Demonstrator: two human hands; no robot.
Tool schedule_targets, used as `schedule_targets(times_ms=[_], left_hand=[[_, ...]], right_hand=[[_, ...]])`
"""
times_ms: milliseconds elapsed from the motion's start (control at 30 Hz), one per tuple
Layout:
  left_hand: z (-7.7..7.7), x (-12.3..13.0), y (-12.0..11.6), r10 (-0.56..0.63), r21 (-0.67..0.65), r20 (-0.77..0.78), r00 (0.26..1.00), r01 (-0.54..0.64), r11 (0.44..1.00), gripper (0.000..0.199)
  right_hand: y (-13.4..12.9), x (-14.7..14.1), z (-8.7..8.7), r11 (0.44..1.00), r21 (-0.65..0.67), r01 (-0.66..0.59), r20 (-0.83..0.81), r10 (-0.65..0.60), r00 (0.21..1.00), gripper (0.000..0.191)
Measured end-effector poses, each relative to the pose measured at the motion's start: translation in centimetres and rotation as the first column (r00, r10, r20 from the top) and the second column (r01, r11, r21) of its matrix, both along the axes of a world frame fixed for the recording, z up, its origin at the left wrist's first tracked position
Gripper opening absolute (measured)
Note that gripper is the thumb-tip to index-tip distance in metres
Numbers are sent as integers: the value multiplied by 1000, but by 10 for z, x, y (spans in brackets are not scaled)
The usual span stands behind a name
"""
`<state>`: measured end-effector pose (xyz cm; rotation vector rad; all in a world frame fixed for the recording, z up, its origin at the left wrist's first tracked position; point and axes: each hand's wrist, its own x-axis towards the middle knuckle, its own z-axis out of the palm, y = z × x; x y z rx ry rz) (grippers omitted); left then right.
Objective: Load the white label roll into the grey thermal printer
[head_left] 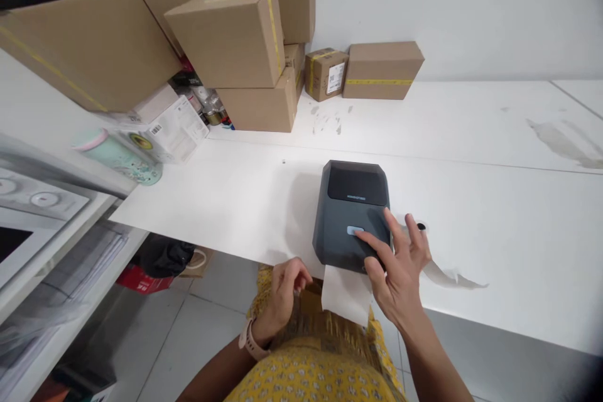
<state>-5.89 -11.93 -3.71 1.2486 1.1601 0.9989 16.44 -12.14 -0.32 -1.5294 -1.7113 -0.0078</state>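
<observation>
A dark grey label printer (343, 226) stands near the front edge of the white table. White paper (347, 294) hangs from its front, over the table edge. My right hand (399, 257) is over the printer's right side, fingers spread, with the index fingertip on the light button (355, 230). My left hand (286, 289) rests at the table edge, left of the paper and apart from it. Its fingers are curled, and I cannot make out anything in them. Beside my right hand lies a torn paper strip (450, 276), partly hidden, near a small black round thing (421, 226).
Cardboard boxes (230, 44) are stacked at the back left, and two smaller ones, including a long box (382, 70), stand against the wall. A mint green bottle (125, 157) stands at the table's left end. To the left is a shelf with a white appliance (38, 201).
</observation>
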Motion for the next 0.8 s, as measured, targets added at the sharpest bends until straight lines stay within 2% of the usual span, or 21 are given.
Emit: schedule_targets(times_ms=[100,167,267,367,433,533,600,667,733,800], left_hand=[[0,-1,12,101,61,23,995,-102,993,56],[4,3,18,123,97,22,992,-125,987,54],[10,11,23,126,178,-4,992,-123,976,51],[15,18,23,148,244,-15,989,-140,960,39],[15,19,20,166,245,-23,986,-155,957,31],[13,17,16,185,219,-29,982,-174,960,32],[12,15,14,160,217,-50,986,-146,965,37],[13,14,14,81,223,-102,991,-56,973,44],[13,17,14,-29,208,-142,989,59,976,52],[12,21,13,-114,184,-137,984,139,973,58]], right_hand=[[4,0,11,999,51,14,146,-22,989,27],[10,1,15,998,64,-19,174,8,985,21],[17,4,15,997,42,-70,143,64,988,14],[16,5,13,997,5,-77,105,76,991,14],[11,5,10,998,-6,-61,81,61,995,16],[0,4,5,1000,10,-19,-35,19,999,26],[-7,4,-1,999,30,42,-157,-36,987,36],[-13,4,-10,991,10,131,-286,-122,950,45],[-16,3,-22,984,-96,153,-397,-178,900,51],[-19,0,-33,972,-216,96,-478,-190,858,57]])
